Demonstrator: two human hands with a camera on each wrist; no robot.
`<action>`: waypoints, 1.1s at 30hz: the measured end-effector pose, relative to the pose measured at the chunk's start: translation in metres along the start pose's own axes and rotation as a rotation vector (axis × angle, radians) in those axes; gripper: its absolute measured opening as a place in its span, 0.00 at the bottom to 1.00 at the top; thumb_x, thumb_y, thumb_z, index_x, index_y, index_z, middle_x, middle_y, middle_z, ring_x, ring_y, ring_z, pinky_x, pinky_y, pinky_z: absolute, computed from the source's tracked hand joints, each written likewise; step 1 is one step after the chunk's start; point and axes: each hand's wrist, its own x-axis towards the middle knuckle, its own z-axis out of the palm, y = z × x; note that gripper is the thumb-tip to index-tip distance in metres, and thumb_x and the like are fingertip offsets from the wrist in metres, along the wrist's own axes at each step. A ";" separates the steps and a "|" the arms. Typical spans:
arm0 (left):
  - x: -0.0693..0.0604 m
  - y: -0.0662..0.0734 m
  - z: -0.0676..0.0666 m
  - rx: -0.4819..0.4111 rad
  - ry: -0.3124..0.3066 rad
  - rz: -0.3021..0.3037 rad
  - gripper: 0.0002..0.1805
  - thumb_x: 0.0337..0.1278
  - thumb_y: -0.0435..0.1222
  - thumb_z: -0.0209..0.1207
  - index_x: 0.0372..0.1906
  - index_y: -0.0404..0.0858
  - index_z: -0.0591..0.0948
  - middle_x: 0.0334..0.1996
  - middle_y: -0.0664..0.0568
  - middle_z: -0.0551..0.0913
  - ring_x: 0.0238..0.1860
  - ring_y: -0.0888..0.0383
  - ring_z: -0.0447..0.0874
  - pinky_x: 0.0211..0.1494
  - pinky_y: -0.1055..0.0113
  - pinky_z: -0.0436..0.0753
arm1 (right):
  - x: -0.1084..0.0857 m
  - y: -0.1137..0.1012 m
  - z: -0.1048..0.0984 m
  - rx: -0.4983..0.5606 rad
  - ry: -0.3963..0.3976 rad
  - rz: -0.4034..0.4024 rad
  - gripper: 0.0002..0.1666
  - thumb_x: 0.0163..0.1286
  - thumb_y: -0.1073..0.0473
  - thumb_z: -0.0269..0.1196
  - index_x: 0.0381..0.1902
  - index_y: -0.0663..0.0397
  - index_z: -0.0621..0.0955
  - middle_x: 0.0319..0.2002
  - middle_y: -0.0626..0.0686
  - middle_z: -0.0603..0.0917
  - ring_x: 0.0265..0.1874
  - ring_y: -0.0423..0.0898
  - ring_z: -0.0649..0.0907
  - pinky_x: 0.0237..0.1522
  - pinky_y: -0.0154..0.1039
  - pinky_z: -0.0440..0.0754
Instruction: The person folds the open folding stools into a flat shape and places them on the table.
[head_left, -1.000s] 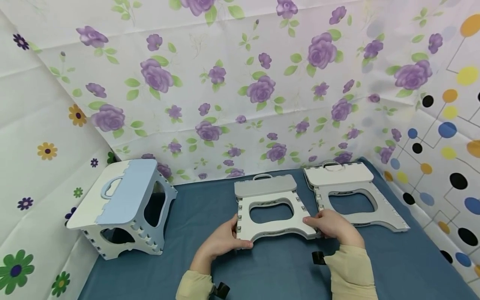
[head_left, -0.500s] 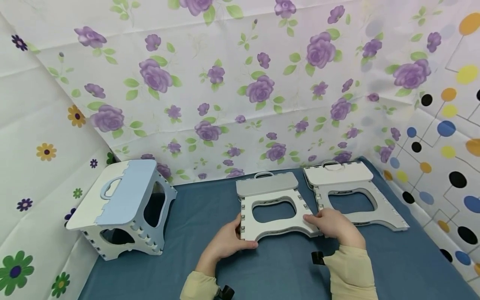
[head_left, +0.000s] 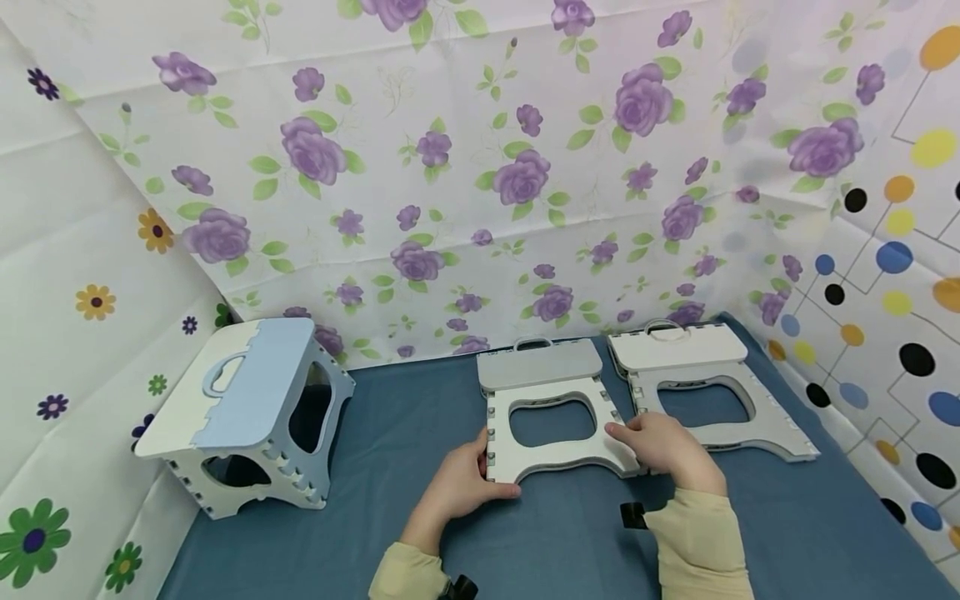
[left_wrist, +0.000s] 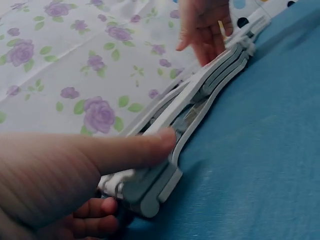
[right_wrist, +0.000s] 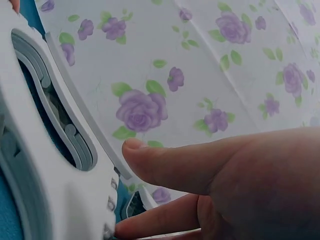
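Observation:
A folded white stool with a grey top panel point(head_left: 540, 365) lies flat on the blue cloth, its handle toward the floral sheet. My left hand point(head_left: 460, 486) grips its lower left corner, the thumb along the near edge; in the left wrist view that thumb point(left_wrist: 145, 149) lies over the stool's layered edge. My right hand point(head_left: 670, 450) is at the lower right corner, thumb on the white frame in the head view. In the right wrist view the right hand point(right_wrist: 215, 185) has its fingers beside the frame's notched edge point(right_wrist: 112, 200).
A second folded white stool point(head_left: 678, 350) lies just right of the first. At the left an unfolded blue and white stool point(head_left: 255, 392) stands upright. Blue cloth point(head_left: 555, 542) covers the surface; a floral sheet point(head_left: 450, 183) hangs behind, a dotted one at the right.
The grey-topped folded stool has shifted slightly right and toward the floral sheet, my left hand moving along with it. My right hand has stayed almost in place. The other stools have not moved.

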 end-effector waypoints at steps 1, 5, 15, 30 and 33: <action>0.000 0.001 0.001 0.015 0.008 0.002 0.66 0.51 0.52 0.82 0.84 0.28 0.56 0.26 0.54 0.76 0.25 0.58 0.71 0.32 0.64 0.70 | 0.000 0.000 0.000 0.003 0.005 -0.005 0.40 0.84 0.38 0.57 0.63 0.74 0.81 0.52 0.67 0.87 0.42 0.54 0.87 0.49 0.60 0.85; -0.001 0.004 0.004 0.046 0.025 -0.006 0.66 0.50 0.51 0.83 0.83 0.26 0.56 0.26 0.54 0.76 0.24 0.58 0.71 0.32 0.63 0.71 | 0.000 -0.001 0.001 0.004 0.017 -0.027 0.39 0.84 0.39 0.57 0.64 0.74 0.81 0.57 0.69 0.86 0.46 0.57 0.87 0.51 0.62 0.84; -0.001 0.005 0.003 0.026 0.011 -0.027 0.65 0.51 0.49 0.83 0.84 0.28 0.56 0.25 0.53 0.75 0.24 0.57 0.68 0.31 0.64 0.67 | -0.002 -0.001 0.001 0.001 0.019 -0.030 0.38 0.85 0.39 0.56 0.63 0.74 0.82 0.57 0.70 0.85 0.50 0.61 0.87 0.53 0.63 0.84; -0.001 0.004 0.003 -0.010 -0.006 -0.039 0.64 0.52 0.47 0.82 0.84 0.27 0.55 0.31 0.53 0.77 0.35 0.56 0.76 0.46 0.57 0.77 | -0.005 0.000 -0.007 -0.018 -0.007 0.001 0.40 0.84 0.36 0.56 0.60 0.73 0.84 0.43 0.59 0.87 0.38 0.51 0.85 0.46 0.57 0.83; -0.001 0.004 0.002 -0.008 -0.005 -0.037 0.64 0.52 0.47 0.82 0.84 0.27 0.55 0.33 0.53 0.78 0.38 0.56 0.77 0.50 0.54 0.78 | -0.006 -0.001 -0.007 -0.018 -0.012 0.001 0.40 0.84 0.36 0.56 0.60 0.73 0.84 0.45 0.61 0.88 0.39 0.52 0.85 0.47 0.57 0.83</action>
